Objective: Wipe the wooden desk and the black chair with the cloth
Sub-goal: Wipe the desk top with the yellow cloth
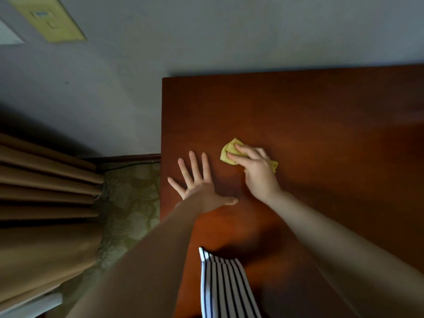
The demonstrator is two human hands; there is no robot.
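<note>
Your right hand [257, 171]: clenched on the yellow cloth [229, 152], pressing it to the desk [321, 125];
Your left hand [199, 184]: released, flat on the wood

- This looks like a furnished room in a home or a hotel, not a workplace.
- A heavy tan curtain [46, 191] hangs in folds down to a patterned green carpet [133, 203].
- A polished red-brown wooden bench [321, 111] stands against a plain grey wall [206, 37] with a dark skirting board [128, 158].
- A yellowish wall plate [49, 21] is fixed to that wall.
</note>
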